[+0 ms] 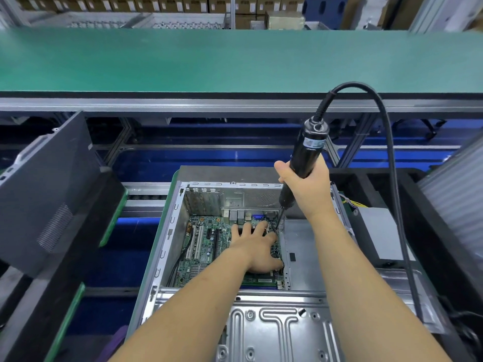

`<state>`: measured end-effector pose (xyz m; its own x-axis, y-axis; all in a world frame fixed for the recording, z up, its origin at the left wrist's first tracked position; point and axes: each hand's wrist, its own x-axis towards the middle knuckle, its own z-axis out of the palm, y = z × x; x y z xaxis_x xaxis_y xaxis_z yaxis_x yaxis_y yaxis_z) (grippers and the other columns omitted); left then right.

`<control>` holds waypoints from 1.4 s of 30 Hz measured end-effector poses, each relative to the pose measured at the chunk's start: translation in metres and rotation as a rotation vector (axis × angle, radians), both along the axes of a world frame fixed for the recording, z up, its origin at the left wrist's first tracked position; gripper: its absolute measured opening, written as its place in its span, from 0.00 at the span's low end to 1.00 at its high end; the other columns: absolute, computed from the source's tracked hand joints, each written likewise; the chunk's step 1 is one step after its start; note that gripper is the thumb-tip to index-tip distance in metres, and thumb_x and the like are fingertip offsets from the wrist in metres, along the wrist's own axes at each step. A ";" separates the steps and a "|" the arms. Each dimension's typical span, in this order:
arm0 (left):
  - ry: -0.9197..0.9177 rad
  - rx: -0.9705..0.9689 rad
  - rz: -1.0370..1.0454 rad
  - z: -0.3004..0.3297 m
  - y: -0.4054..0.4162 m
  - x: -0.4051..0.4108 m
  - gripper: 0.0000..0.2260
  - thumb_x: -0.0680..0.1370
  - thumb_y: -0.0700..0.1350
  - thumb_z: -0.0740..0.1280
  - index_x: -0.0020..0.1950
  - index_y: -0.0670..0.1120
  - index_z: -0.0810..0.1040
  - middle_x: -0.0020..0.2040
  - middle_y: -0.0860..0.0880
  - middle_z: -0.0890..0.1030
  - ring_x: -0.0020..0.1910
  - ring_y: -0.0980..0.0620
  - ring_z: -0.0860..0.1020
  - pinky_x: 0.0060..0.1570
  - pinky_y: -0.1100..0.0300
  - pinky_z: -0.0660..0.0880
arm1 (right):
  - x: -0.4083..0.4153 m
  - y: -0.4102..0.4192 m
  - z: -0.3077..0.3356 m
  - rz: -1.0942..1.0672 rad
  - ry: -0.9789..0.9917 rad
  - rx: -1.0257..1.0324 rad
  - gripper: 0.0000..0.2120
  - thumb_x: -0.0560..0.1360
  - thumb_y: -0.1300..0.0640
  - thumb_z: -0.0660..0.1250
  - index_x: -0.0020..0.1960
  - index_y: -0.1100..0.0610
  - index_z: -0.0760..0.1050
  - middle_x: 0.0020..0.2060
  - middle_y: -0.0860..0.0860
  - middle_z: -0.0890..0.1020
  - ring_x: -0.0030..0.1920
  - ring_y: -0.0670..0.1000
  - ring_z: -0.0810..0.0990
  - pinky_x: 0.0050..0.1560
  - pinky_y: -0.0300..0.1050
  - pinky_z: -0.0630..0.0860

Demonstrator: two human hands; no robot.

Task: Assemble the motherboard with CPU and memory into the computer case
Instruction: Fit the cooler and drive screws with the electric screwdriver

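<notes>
Left hand (257,248): released, fingers straight and spread, palm down, pressing flat on the motherboard (206,253) toward its right side. Right hand (304,185): clenched around the black body of an electric screwdriver (304,159), held nearly upright and tilted slightly. The bit tip (275,226) reaches down to the board's far right corner, just beside the left fingertips; whether it touches a screw cannot be told. A black cable (384,126) loops from the tool's top and falls to the right. The motherboard lies flat inside the open case (170,231), against its rear wall and ports. The case lies on its side on a green-edged tray (150,244). A label on the tool is too blurred to read. A green desk (183,58) runs across beyond.
</notes>
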<state>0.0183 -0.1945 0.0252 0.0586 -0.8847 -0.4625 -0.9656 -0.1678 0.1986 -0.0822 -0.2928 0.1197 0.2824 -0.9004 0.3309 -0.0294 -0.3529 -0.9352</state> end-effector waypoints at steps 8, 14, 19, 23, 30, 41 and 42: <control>0.075 -0.006 0.043 0.000 -0.002 0.001 0.31 0.74 0.67 0.58 0.76 0.61 0.61 0.81 0.52 0.49 0.78 0.41 0.46 0.71 0.34 0.36 | -0.005 0.008 0.022 -0.096 -0.132 0.036 0.20 0.70 0.46 0.75 0.44 0.63 0.75 0.34 0.55 0.83 0.34 0.53 0.83 0.38 0.45 0.80; 0.290 -0.398 0.235 0.017 0.005 0.000 0.17 0.78 0.57 0.62 0.65 0.53 0.76 0.70 0.53 0.72 0.70 0.48 0.65 0.71 0.46 0.59 | -0.017 0.014 0.051 -0.143 -0.238 0.046 0.18 0.69 0.44 0.76 0.45 0.54 0.72 0.31 0.52 0.77 0.29 0.52 0.78 0.36 0.46 0.78; 0.778 -0.699 0.441 0.041 0.010 -0.009 0.09 0.79 0.47 0.69 0.58 0.53 0.81 0.50 0.59 0.81 0.48 0.62 0.78 0.51 0.67 0.74 | -0.020 0.023 0.053 -0.057 -0.307 0.117 0.18 0.72 0.40 0.71 0.50 0.51 0.71 0.33 0.53 0.77 0.32 0.53 0.76 0.36 0.49 0.79; 0.900 -0.769 0.496 0.046 0.014 -0.019 0.08 0.78 0.42 0.70 0.53 0.55 0.83 0.43 0.60 0.84 0.43 0.63 0.80 0.43 0.72 0.74 | -0.014 0.035 0.050 -0.125 -0.218 0.056 0.16 0.72 0.39 0.70 0.48 0.50 0.72 0.30 0.50 0.78 0.28 0.52 0.79 0.39 0.60 0.83; 0.996 -0.721 0.536 0.052 0.022 -0.023 0.05 0.77 0.42 0.72 0.46 0.52 0.85 0.37 0.58 0.84 0.35 0.62 0.80 0.40 0.71 0.74 | -0.013 0.048 0.052 -0.143 -0.230 0.014 0.15 0.73 0.41 0.71 0.46 0.50 0.71 0.30 0.53 0.77 0.27 0.53 0.77 0.30 0.50 0.79; 1.145 -0.558 0.561 0.056 0.031 -0.023 0.08 0.77 0.38 0.71 0.41 0.49 0.81 0.33 0.51 0.79 0.33 0.54 0.75 0.39 0.61 0.73 | -0.014 0.059 0.046 -0.175 -0.170 -0.036 0.10 0.74 0.40 0.70 0.41 0.41 0.71 0.29 0.51 0.78 0.27 0.53 0.77 0.30 0.51 0.79; 1.135 -0.567 0.561 0.057 0.031 -0.023 0.08 0.77 0.38 0.71 0.40 0.49 0.81 0.33 0.52 0.79 0.33 0.56 0.75 0.39 0.63 0.73 | -0.014 0.059 0.047 -0.180 -0.179 -0.034 0.10 0.74 0.41 0.71 0.40 0.41 0.71 0.30 0.52 0.78 0.26 0.54 0.77 0.29 0.51 0.79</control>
<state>-0.0050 -0.1633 0.0819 0.3027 -0.9493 -0.0850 -0.0631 -0.1090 0.9920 -0.0959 -0.2337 0.1666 0.0526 -0.9183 0.3923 0.0706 -0.3885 -0.9187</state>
